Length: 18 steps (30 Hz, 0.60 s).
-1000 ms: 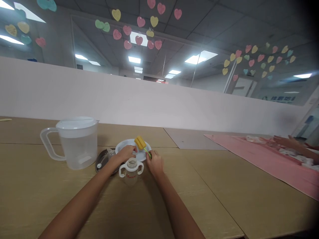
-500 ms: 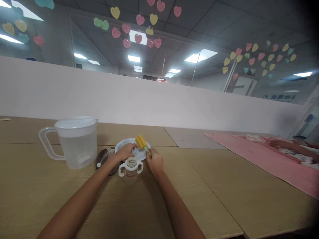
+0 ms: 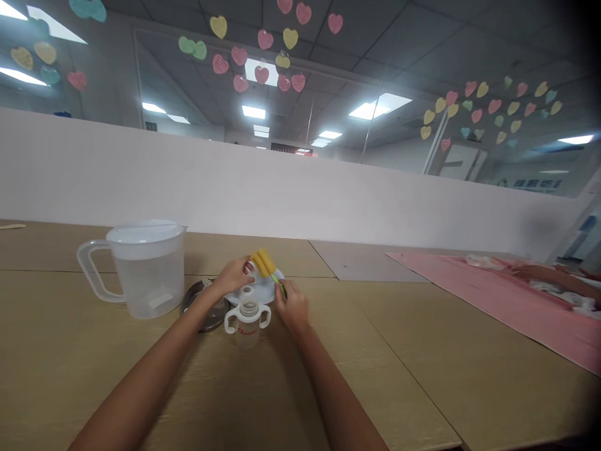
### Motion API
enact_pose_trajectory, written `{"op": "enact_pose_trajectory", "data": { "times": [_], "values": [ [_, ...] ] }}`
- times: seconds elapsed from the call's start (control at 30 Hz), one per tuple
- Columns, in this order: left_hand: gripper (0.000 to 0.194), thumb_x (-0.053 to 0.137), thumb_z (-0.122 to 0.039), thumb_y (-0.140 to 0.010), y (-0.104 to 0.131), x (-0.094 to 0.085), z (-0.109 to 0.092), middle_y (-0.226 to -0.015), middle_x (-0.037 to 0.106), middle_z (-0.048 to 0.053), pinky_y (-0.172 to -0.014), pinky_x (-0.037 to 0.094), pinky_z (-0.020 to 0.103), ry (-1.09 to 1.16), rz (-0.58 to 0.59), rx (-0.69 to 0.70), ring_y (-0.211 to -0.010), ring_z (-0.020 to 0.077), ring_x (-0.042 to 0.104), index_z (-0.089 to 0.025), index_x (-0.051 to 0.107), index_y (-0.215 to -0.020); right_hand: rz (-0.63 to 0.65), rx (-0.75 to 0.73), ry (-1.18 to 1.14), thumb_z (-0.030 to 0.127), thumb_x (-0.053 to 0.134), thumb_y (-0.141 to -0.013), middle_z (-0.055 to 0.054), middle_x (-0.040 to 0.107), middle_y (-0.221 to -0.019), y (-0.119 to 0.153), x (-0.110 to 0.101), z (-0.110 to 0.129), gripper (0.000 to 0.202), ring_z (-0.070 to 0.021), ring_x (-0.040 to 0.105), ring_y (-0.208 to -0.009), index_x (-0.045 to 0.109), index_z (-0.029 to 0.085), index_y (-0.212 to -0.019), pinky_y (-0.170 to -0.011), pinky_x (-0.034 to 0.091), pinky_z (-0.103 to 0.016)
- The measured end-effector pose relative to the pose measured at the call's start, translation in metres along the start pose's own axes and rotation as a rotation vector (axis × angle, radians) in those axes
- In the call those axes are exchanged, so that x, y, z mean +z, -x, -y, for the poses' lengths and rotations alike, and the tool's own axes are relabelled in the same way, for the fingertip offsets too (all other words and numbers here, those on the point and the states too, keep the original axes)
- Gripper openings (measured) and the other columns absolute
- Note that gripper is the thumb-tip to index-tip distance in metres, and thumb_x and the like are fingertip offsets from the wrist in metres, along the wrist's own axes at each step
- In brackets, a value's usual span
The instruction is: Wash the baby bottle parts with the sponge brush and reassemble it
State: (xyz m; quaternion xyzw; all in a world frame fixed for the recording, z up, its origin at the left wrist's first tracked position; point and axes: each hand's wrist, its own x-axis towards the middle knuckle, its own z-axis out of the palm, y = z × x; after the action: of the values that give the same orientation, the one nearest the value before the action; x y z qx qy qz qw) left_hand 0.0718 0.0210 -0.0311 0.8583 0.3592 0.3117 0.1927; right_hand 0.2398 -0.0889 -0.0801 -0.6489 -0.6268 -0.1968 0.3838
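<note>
My right hand [image 3: 292,307] is closed on the green handle of a brush with a yellow sponge head [image 3: 263,262]. Fingers curled, my left hand [image 3: 235,275] holds a small white ring-like part [image 3: 251,270] beside the sponge, over a white plate [image 3: 267,292]. In front of the plate stands an uncapped clear bottle [image 3: 248,327] with two white handles. A round dark metal dish [image 3: 213,317] lies left of it, partly behind my left forearm.
A lidded clear pitcher [image 3: 150,275] stands at the left. On the right, a pink cloth [image 3: 469,291] covers part of the table, with another person's hand [image 3: 528,272] over it. A white partition [image 3: 282,194] runs behind.
My left hand has lifted slightly from the plate with the white part in it. The sponge head has shifted a little up and left.
</note>
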Motion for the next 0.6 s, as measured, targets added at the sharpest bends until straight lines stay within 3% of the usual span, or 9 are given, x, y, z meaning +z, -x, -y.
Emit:
{"op": "enact_pose_trajectory", "data": {
  "times": [0.1, 0.23, 0.6],
  "values": [
    [0.054, 0.061, -0.025, -0.065, -0.003, -0.013, -0.006, -0.094, 0.065, 0.004, -0.073, 0.047, 0.026, 0.053, -0.110, 0.008, -0.079, 0.0158, 0.058, -0.016, 0.055, -0.118, -0.032, -0.070, -0.004, 0.032, 0.037, -0.095, -0.007, 0.068, -0.084, 0.001, 0.001, 0.000, 0.032, -0.0132, 0.062, -0.073, 0.065, 0.018, -0.098, -0.060, 0.036, -0.019],
    [0.040, 0.064, -0.027, -0.065, -0.003, -0.024, -0.014, -0.090, 0.066, 0.003, -0.072, 0.047, 0.026, 0.133, -0.265, -0.041, -0.076, 0.0151, 0.057, -0.018, 0.065, -0.104, -0.055, -0.026, 0.006, 0.033, 0.036, -0.095, -0.007, 0.068, -0.084, 0.001, 0.002, -0.002, 0.034, -0.0130, 0.062, -0.073, 0.066, 0.018, -0.101, -0.060, 0.037, -0.020],
    [0.034, 0.069, -0.040, -0.063, 0.005, -0.039, -0.038, -0.086, 0.068, 0.004, -0.071, 0.048, 0.027, 0.393, -0.449, -0.080, -0.075, 0.0156, 0.061, -0.015, 0.062, -0.085, -0.099, 0.078, -0.044, 0.035, 0.033, -0.096, -0.007, 0.069, -0.089, 0.000, -0.001, 0.003, 0.038, -0.0136, 0.063, -0.077, 0.066, 0.018, -0.101, -0.063, 0.039, -0.019]
  ]
}}
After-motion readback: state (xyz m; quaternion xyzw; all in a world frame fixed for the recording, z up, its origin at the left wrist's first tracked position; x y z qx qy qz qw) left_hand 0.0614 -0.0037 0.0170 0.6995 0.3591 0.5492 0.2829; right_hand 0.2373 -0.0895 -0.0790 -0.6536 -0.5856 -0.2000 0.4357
